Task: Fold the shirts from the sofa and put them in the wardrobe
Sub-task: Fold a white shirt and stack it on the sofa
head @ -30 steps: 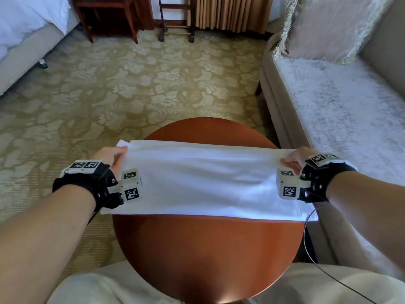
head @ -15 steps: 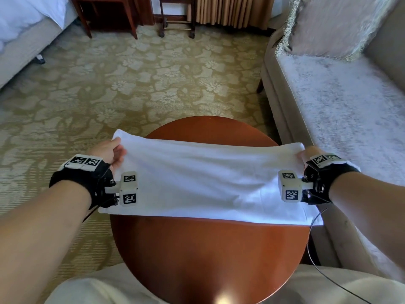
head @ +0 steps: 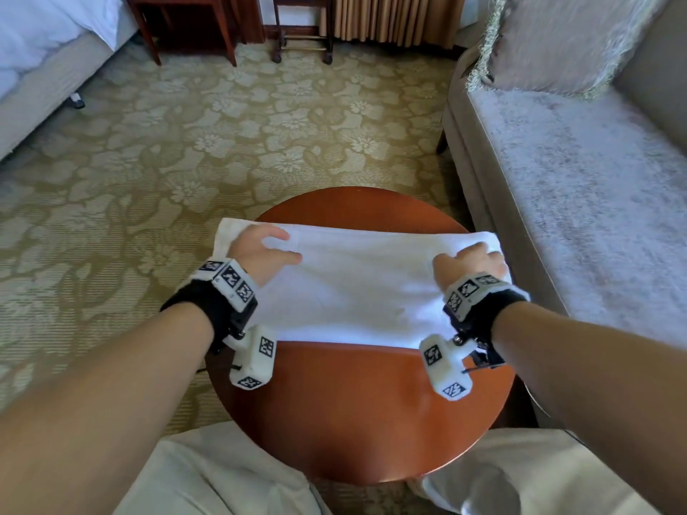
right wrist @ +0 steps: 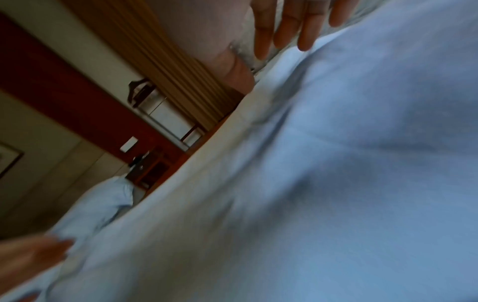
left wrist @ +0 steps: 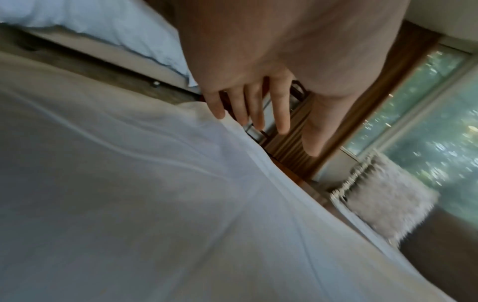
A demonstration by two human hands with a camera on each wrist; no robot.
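A white shirt (head: 353,288), folded into a long strip, lies across the far half of the round wooden table (head: 357,403). My left hand (head: 265,250) rests palm down on its far left end, fingers spread. My right hand (head: 470,262) rests on the far right end. The left wrist view has straight left fingers (left wrist: 248,102) reaching the far edge of the shirt (left wrist: 129,204). The right wrist view is blurred, with straight right fingers (right wrist: 284,30) over the shirt (right wrist: 336,183). Neither hand grips the cloth.
A grey sofa (head: 576,180) with a fringed cushion (head: 550,42) stands close on the right. A bed (head: 37,50) is at the far left, with a wooden side table (head: 186,16) and a wheeled rack (head: 301,27) at the back. Patterned carpet (head: 186,143) lies between.
Both hands have let go of the shirt's ends, which they held from the sides, and now lie palm down on top of its far edge.
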